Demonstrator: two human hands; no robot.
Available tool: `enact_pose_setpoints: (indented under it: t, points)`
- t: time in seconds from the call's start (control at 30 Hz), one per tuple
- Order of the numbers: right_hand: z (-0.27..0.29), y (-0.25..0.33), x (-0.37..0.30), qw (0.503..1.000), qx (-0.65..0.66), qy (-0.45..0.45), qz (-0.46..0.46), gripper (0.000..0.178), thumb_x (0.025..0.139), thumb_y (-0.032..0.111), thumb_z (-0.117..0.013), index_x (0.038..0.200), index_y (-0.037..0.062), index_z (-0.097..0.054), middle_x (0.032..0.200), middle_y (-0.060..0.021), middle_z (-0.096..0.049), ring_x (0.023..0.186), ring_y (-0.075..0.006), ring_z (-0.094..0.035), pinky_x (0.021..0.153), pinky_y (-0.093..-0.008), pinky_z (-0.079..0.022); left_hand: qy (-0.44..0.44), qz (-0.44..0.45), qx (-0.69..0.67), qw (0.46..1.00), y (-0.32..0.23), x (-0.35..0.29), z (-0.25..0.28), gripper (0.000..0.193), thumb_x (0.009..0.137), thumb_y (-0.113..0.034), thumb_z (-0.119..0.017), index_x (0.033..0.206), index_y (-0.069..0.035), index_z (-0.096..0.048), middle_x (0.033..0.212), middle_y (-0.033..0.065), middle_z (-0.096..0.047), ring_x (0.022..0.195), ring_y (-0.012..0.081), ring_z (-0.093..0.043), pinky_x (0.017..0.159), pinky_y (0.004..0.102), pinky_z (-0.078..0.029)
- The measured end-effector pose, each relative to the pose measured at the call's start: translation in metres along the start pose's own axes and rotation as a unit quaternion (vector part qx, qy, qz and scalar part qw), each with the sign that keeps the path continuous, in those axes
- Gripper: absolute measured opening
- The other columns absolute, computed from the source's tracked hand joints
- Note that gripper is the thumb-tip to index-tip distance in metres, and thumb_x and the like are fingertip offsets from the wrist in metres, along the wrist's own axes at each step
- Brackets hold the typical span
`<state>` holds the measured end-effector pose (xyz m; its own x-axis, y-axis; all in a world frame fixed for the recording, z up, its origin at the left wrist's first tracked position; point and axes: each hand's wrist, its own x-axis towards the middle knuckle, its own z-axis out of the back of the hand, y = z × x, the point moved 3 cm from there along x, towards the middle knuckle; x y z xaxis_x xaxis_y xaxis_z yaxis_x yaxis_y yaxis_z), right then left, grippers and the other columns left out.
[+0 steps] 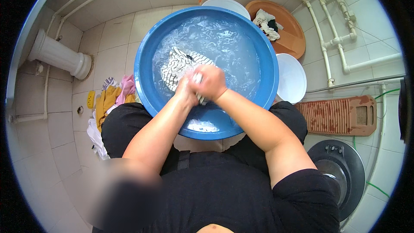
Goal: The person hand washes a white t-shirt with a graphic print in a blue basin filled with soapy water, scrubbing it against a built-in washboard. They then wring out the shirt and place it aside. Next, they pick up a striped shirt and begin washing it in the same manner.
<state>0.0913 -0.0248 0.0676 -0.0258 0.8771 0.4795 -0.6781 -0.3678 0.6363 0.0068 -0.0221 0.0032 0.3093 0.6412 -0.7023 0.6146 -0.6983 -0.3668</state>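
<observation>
A large blue basin [144, 97] of cloudy, soapy water stands between my knees. Black-and-white striped cloth [174, 70] lies partly in the water and runs up into my hands. My left hand [187, 87] and my right hand [210, 81] are pressed together over the near half of the basin, both closed on a bunched part of this cloth. Suds show between the fingers. The right hand is somewhat blurred by motion, and most of the gripped cloth is hidden.
Clothes [113, 97] lie on the tiles at left, near a yellow brush-like piece [90, 99] and a white column [60, 56]. At right are an orange-brown basin [291, 39] holding cloth, a white basin [292, 77], a brown washboard [336, 115] and a dark round lid-like object [351, 164]. Pipes line the walls.
</observation>
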Motion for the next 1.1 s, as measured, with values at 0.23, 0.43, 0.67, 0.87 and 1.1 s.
enact_pose_setpoints:
  t: [0.23,0.43,0.67,0.87,1.1]
  points:
    - [-0.001,0.033,-0.015,0.997,0.038,0.067,-0.001,0.021,0.063,0.03,-0.062,0.067,0.0093,-0.058,0.068,-0.0114,-0.059,0.065,-0.0301,-0.059,0.059,-0.0381,-0.048,0.166,0.039,-0.011,0.985,-0.008,0.014,0.01,0.031,0.088,-0.035,-0.04,0.09,-0.01,-0.059,0.083,0.0063,-0.061,0.075,0.019,-0.059,0.064,0.0329,-0.05]
    - [0.008,-0.041,0.002,0.971,-0.012,-0.015,-0.238,0.023,0.071,0.032,-0.058,0.074,0.0091,-0.06,0.076,-0.0138,-0.061,0.071,-0.0328,-0.059,0.063,-0.0392,-0.048,0.073,0.08,0.011,0.994,-0.012,-0.02,-0.023,0.041,0.09,-0.034,-0.037,0.111,-0.003,-0.053,0.103,0.0123,-0.06,0.091,0.0251,-0.059,0.084,0.0383,-0.046]
    - [0.039,-0.153,-0.025,0.902,-0.281,0.07,-0.321,0.025,0.082,0.029,-0.051,0.101,0.0126,-0.056,0.098,-0.0148,-0.058,0.092,-0.0319,-0.056,0.079,-0.0388,-0.044,0.142,-0.001,-0.014,0.99,-0.015,0.011,-0.008,0.04,0.09,-0.025,-0.039,0.114,0.006,-0.047,0.113,0.0178,-0.054,0.103,0.0289,-0.054,0.092,0.0408,-0.042]
    - [0.015,-0.188,-0.046,0.821,-0.138,0.438,-0.339,0.051,0.082,0.045,-0.045,0.114,0.0049,-0.052,0.116,-0.0203,-0.052,0.11,-0.0329,-0.048,0.088,-0.0382,-0.04,0.095,-0.092,-0.022,0.991,-0.016,0.013,-0.002,0.041,0.09,-0.028,-0.036,0.115,0.004,-0.046,0.116,0.0161,-0.052,0.107,0.0286,-0.051,0.095,0.0398,-0.038]
    - [0.002,-0.126,-0.007,0.9,0.3,0.008,-0.317,0.035,0.068,0.024,-0.067,0.096,0.005,-0.057,0.091,-0.0146,-0.06,0.083,-0.0261,-0.058,0.074,-0.0325,-0.047,0.168,-0.082,-0.053,0.981,-0.014,0.004,-0.019,0.053,0.088,-0.045,-0.035,0.115,-0.001,-0.047,0.116,0.0149,-0.053,0.107,0.0291,-0.05,0.096,0.0404,-0.035]
